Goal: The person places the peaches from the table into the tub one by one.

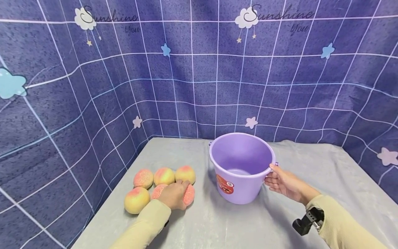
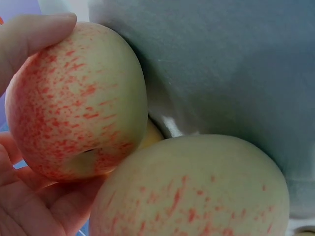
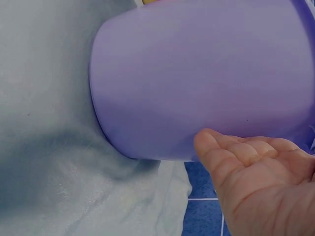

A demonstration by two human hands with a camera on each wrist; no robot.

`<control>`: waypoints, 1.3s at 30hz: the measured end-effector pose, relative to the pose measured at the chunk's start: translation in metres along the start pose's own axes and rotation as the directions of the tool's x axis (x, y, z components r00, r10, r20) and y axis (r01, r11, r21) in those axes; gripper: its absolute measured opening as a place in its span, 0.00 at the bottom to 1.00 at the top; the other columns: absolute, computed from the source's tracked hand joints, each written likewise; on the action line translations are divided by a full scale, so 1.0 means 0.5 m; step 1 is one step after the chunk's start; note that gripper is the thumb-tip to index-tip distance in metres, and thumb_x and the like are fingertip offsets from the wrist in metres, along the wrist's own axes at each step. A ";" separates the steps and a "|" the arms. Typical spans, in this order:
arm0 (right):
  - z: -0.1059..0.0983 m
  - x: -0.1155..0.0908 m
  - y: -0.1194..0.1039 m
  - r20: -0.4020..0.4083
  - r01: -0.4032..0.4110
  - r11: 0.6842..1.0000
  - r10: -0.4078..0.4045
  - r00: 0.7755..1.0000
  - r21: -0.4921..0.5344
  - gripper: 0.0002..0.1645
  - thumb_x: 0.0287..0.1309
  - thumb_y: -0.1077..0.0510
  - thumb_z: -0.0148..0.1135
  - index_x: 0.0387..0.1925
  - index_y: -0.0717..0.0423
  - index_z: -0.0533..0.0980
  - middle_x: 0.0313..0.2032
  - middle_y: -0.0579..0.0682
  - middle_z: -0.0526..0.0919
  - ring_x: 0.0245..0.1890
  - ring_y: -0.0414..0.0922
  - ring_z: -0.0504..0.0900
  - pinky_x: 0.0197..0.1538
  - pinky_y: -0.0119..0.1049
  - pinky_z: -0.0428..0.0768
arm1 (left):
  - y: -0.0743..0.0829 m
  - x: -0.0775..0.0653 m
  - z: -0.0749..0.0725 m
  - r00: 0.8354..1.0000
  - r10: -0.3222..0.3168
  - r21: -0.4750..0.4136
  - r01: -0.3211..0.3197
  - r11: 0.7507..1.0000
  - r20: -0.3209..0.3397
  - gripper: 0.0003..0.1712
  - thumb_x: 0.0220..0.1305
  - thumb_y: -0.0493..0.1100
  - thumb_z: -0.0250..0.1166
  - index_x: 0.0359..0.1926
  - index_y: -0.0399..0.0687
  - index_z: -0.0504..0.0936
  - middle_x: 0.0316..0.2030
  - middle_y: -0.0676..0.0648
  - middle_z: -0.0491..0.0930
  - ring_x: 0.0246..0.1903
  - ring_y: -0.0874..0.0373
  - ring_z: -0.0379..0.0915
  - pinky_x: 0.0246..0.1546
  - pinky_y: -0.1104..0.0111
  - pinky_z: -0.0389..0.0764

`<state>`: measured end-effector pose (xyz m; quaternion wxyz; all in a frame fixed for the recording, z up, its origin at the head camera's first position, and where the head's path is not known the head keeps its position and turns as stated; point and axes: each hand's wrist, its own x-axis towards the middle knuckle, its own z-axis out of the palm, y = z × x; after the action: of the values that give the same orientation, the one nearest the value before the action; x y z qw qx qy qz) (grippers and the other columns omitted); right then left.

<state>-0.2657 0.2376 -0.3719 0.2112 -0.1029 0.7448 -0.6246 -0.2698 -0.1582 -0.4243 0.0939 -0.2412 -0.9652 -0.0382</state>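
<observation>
Peaches, six, gathered in two rough rows of three near the left edge of the tabletop (image 1: 211, 224), on its grey covering. Back row (image 1: 164, 177) sits slightly toward the far edge; front row holds a yellow peach (image 1: 136, 201) at its left end, a red-flecked middle peach (image 1: 157, 191) partly hidden by the left hand (image 1: 174, 195), and the red-speckled peach (image 1: 189, 195) in hand at the right end.

Left hand grips that end peach: thumb on one side, fingers curled round the other. Reason, probably: end position leaves its right side free, and a round fruit needs opposed contact or it rolls. Whether it is off the cloth, cannot tell.

Purple bucket (image 1: 245, 188) stands upright about midway between left and right edges, nearer the far edge, mouth up, red label (image 1: 225, 184) toward the near left. Right hand (image 1: 287, 186) holds its right side: thumb at the rim beside the handle lug (image 1: 277, 164), fingers under it by the outer wall. Looks like a steadying hold, light rather than lifting; the base rests on the tabletop. Bucket and peaches lie apart, bare covering between.
</observation>
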 end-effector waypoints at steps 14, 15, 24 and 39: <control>0.007 0.002 -0.001 -0.007 -0.001 1.000 0.001 1.000 0.011 0.51 0.72 0.39 0.21 0.61 0.90 0.39 0.63 0.82 0.46 0.65 0.71 0.50 0.65 0.57 0.57 | -0.008 0.003 -0.013 0.999 0.028 -0.011 -0.028 1.000 -0.038 0.45 0.26 0.44 0.79 0.52 0.36 0.75 0.34 0.41 0.75 0.26 0.50 0.74 0.26 0.59 0.78; 0.008 0.002 0.000 -0.007 -0.002 1.000 0.002 1.000 0.013 0.50 0.73 0.39 0.22 0.62 0.90 0.40 0.63 0.82 0.46 0.65 0.70 0.51 0.65 0.57 0.57 | -0.009 0.002 -0.014 0.999 0.028 -0.015 -0.028 0.999 -0.037 0.45 0.26 0.44 0.79 0.52 0.36 0.75 0.34 0.42 0.75 0.26 0.50 0.74 0.26 0.59 0.78; 0.006 0.000 -0.002 0.012 0.000 0.999 0.000 1.000 0.041 0.50 0.72 0.39 0.20 0.62 0.89 0.36 0.64 0.82 0.41 0.66 0.71 0.47 0.65 0.57 0.53 | -0.003 0.006 -0.040 0.999 0.043 -0.046 -0.044 0.998 -0.025 0.43 0.30 0.47 0.77 0.53 0.37 0.75 0.36 0.41 0.76 0.27 0.49 0.75 0.27 0.59 0.78; 0.002 0.001 -0.011 0.016 -0.011 0.999 0.011 1.000 0.031 0.49 0.73 0.40 0.21 0.62 0.89 0.36 0.64 0.82 0.41 0.66 0.71 0.47 0.66 0.57 0.54 | 0.001 0.005 -0.070 0.997 0.075 -0.155 -0.069 0.985 0.031 0.40 0.31 0.46 0.73 0.52 0.37 0.76 0.38 0.42 0.78 0.33 0.50 0.77 0.35 0.59 0.79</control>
<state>-0.2666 0.2354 -0.3666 0.2221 -0.1004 0.7337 -0.6342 -0.2663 -0.1609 -0.3897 0.0584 -0.2831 -0.9516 -0.1048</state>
